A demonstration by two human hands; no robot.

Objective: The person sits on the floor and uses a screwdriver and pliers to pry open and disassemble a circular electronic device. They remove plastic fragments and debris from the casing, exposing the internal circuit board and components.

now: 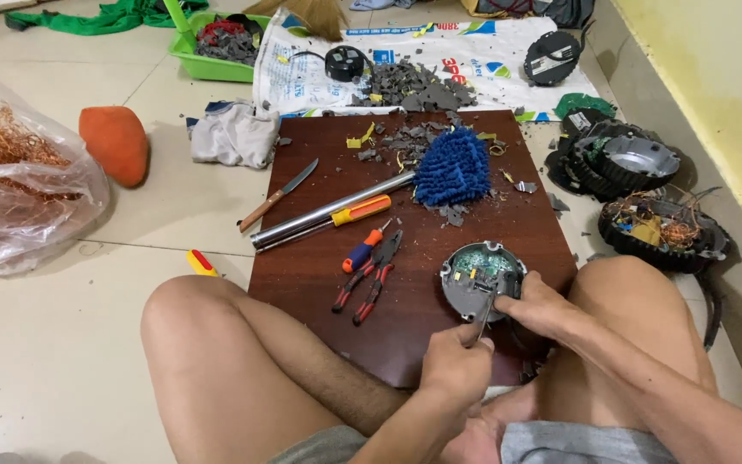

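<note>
A round grey metal housing with a green circuit board inside lies near the front right of a dark brown wooden board. My right hand grips the housing's right edge. A thin metal tool is held in my left hand, its tip poking into the housing beside the circuit board. Both hands sit between my bare knees.
On the board lie red-handled pliers, an orange screwdriver, a small knife, a metal tube with a blue mop head and grey debris. Stripped motor parts sit right, a bag of copper wire left, a green tray behind.
</note>
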